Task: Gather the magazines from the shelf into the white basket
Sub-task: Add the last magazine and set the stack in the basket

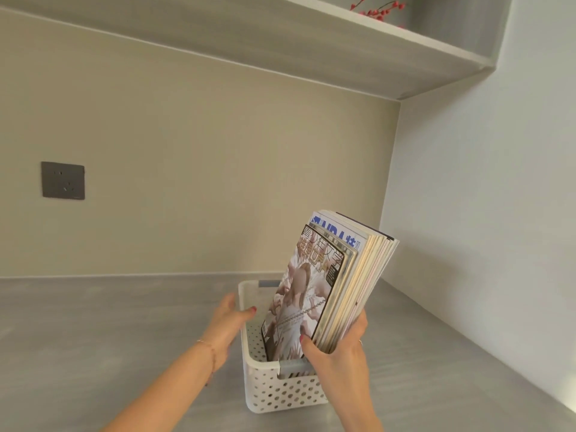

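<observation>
Right hand [338,350] clamped round a thick stack of glossy magazines [336,275], thumb across the front cover, lower corner dipped into the perforated white basket [274,388]. Blue "NBA" lettering legible behind; front title in Chinese characters. Left hand [229,319] curled over the basket's left rim, on the grey counter [93,322].
</observation>
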